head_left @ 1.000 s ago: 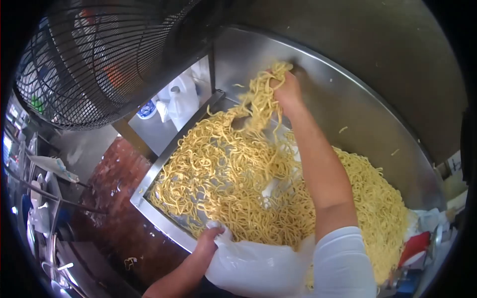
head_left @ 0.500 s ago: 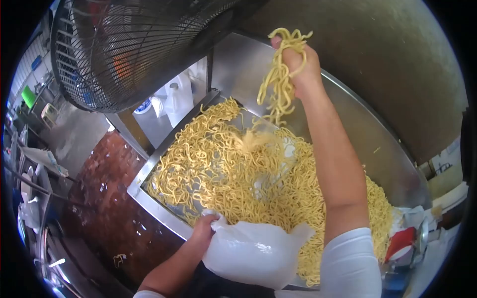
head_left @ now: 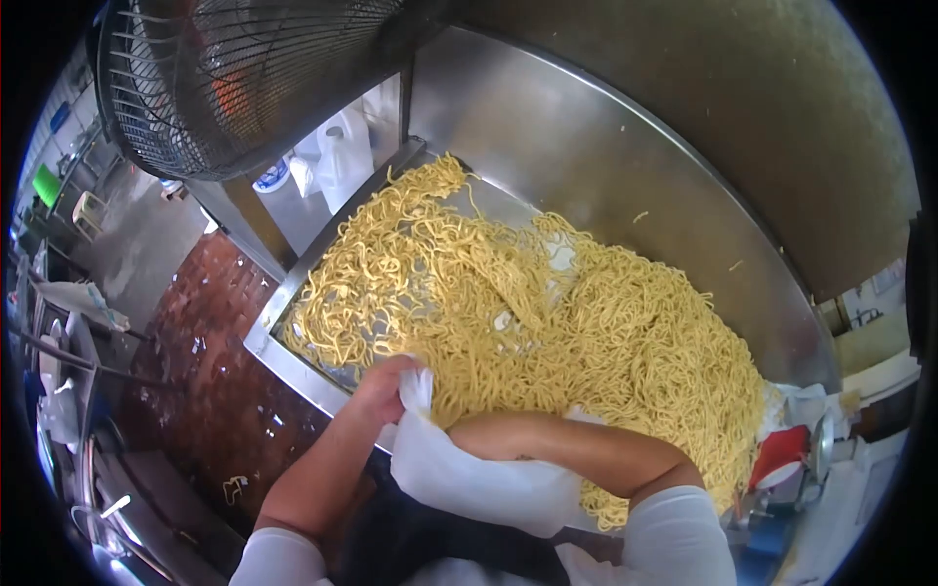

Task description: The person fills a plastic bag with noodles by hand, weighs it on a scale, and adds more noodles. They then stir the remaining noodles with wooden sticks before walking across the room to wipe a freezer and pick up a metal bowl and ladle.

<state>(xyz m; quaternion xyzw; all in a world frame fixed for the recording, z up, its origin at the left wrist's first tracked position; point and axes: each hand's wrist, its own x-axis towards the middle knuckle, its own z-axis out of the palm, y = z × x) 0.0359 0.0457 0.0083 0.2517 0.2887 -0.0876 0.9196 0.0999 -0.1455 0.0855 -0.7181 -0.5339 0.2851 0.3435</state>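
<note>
Yellow noodles (head_left: 655, 332) lie in a thick layer over the metal tray (head_left: 308, 386). At the tray's near edge my left hand (head_left: 389, 386) grips the rim of a white plastic bag (head_left: 489, 488). My right forearm (head_left: 557, 439) reaches across to the left over the bag, and its wrist goes down at the bag's mouth. The fingers of my right hand are hidden there, so what they hold cannot be seen.
A large fan (head_left: 244, 78) hangs at the upper left, close to the tray. Behind it stands a white jug (head_left: 342, 161). A high metal wall (head_left: 586, 127) borders the tray's far side. A red object (head_left: 782, 456) lies at the right end.
My right hand has come down from above the tray's far side, where it held up a bunch of noodles, to the bag. My left hand has risen slightly with the bag's rim.
</note>
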